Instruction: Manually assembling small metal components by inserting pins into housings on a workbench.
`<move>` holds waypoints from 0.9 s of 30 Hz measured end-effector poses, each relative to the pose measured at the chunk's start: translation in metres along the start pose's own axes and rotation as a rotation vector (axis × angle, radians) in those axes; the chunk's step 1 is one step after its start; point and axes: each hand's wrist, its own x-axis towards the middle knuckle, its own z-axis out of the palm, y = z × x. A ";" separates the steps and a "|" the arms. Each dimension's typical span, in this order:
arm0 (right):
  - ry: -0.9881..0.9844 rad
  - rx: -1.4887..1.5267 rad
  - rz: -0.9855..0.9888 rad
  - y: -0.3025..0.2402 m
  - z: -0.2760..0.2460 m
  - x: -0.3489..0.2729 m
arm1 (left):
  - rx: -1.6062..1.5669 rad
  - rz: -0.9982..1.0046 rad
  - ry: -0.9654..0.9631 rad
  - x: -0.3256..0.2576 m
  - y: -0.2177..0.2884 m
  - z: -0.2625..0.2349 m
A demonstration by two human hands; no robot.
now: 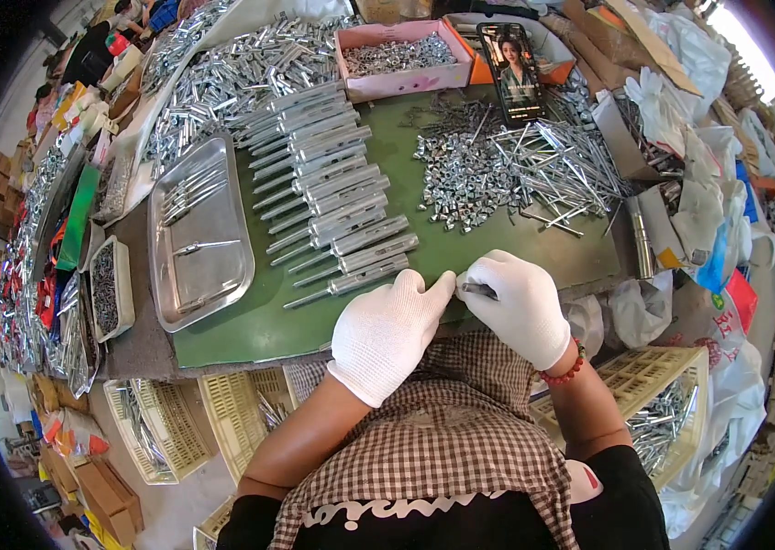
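Note:
Both hands wear white knitted gloves and meet at the front edge of the green work mat [250, 335]. My right hand [520, 307] is closed round a short dark piece [479, 290], most of it covered by the fingers. Close beside it, my left hand [386, 335] has thumb and forefinger pinched together; whatever is between them is too small or hidden to name. Left of the hands lies a long row of silver metal tube assemblies with thin rods [374, 266], the nearest almost at my left glove. Beyond the hands are a heap of small silver nuts [465, 183] and a pile of thin metal rods [566, 174].
A metal tray [163, 266] with a few rod pieces stands at left, beside a small box of dark screws [105, 289]. A pink box of small parts [351, 78], a phone [511, 73] and heaped metal tubes [222, 101] line the back. Yellow crates [222, 417] sit below.

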 end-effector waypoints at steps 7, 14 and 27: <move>0.076 -0.018 0.043 -0.007 0.000 -0.002 | 0.070 0.064 0.005 0.001 -0.004 0.002; 0.210 1.194 0.394 -0.001 0.005 0.020 | 0.105 0.031 -0.025 0.004 0.000 -0.001; 0.349 1.390 0.149 -0.005 0.051 0.023 | 0.134 0.069 -0.097 0.011 0.004 -0.008</move>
